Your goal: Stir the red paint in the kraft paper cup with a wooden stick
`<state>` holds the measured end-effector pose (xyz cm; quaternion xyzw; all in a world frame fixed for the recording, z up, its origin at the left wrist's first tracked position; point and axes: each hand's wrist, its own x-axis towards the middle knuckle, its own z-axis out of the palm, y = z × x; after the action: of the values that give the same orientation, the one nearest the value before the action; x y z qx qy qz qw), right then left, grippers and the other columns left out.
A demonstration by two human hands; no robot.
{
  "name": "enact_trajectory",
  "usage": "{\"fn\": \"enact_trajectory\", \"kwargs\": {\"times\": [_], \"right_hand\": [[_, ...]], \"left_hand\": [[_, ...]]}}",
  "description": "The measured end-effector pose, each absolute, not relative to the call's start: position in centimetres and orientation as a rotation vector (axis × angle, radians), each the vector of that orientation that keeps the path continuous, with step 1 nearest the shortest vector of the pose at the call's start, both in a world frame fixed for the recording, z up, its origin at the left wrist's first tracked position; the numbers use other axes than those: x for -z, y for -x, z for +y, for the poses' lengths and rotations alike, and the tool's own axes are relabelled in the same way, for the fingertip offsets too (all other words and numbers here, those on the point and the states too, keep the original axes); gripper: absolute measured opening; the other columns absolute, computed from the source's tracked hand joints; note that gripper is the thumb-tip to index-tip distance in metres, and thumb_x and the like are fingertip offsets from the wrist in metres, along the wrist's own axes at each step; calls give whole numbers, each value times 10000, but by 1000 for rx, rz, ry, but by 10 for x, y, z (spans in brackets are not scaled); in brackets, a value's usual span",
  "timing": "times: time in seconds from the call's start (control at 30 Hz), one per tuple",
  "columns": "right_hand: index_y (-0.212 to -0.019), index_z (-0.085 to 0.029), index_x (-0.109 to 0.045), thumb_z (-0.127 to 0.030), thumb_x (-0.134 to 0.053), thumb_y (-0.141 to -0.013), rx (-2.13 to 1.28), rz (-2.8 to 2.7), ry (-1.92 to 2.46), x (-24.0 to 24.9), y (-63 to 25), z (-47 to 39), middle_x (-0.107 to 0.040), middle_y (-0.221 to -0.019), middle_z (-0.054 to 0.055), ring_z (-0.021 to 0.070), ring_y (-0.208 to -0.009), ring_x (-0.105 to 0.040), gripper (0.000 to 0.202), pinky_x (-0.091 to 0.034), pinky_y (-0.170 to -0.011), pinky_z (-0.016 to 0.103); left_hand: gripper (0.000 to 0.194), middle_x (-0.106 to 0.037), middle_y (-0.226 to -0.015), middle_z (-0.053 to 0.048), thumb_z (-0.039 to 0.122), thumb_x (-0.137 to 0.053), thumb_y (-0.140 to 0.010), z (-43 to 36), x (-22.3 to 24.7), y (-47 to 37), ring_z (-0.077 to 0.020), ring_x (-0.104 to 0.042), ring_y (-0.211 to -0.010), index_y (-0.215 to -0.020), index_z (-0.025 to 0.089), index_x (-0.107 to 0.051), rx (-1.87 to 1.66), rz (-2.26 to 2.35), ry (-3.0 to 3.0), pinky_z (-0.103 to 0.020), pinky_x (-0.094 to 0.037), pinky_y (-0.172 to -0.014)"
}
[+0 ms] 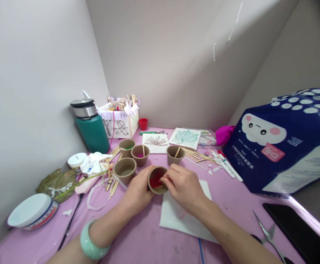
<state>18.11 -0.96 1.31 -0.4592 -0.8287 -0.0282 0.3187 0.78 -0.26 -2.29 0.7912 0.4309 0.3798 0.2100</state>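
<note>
Curling its fingers around a red-stained cup (156, 179), the left hand (141, 186) holds it beside the far left corner of the white panel (173, 212); the right hand (185, 182) pinches its fingertips together at the cup's mouth, anything between them unclear; scissors (269, 237) lie right of the panel.

White panel (173, 215) partly behind right forearm (223, 225)

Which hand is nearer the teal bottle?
Left. Your left hand, holding a tilted cup, is in front and right of the teal bottle; your right hand, at the cup's mouth, is farther right.
</note>
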Motion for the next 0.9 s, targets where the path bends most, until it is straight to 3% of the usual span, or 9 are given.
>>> {"fn": "enact_trajectory", "kwargs": {"times": [0.13,0.33,0.53,0.77,0.9], "right_hand": [[-703,-168,-606,-168,-580,-844,-75,-2166,1193,-13,-176,-11,-580,-729,2,112,-630,-515,144,-352,-587,241],[-678,-159,-592,-167,-519,-862,285,-2194,1227,-12,-177,-10,-558,-688,27,145,-625,-479,199,-302,-565,291],[-704,-168,-607,-188,-552,-866,-30,-2175,1223,-14,-175,-12,-573,-722,13,122,-624,-509,172,-342,-583,254],[-682,-153,-595,-180,-511,-878,279,-2162,1228,-11,-178,-9,-559,-693,33,145,-622,-483,215,-309,-572,284],[-696,-157,-606,-175,-540,-865,116,-2198,1199,-12,-176,-12,-563,-702,24,137,-625,-497,182,-323,-574,272]], "left_hand": [[503,-598,-1190,-46,98,-600,-745,-3,24,-8,-210,-553,-1110,-1216,238,-494,-1053,1212,-2204,-367,-448,-963],[478,-599,-1192,-48,85,-584,-751,-4,21,-9,-214,-556,-1108,-1196,240,-508,-1041,1216,-2203,-369,-458,-948],[471,-606,-1168,-55,100,-597,-753,-3,22,-8,-215,-564,-1094,-1197,235,-515,-1051,1216,-2196,-368,-463,-942],[483,-602,-1182,-52,79,-589,-749,-4,20,-9,-213,-558,-1107,-1198,241,-513,-1063,1190,-2182,-372,-458,-954],[463,-608,-1161,-53,107,-611,-753,-4,19,-8,-214,-568,-1083,-1188,236,-516,-1055,1201,-2158,-368,-465,-937]]}}
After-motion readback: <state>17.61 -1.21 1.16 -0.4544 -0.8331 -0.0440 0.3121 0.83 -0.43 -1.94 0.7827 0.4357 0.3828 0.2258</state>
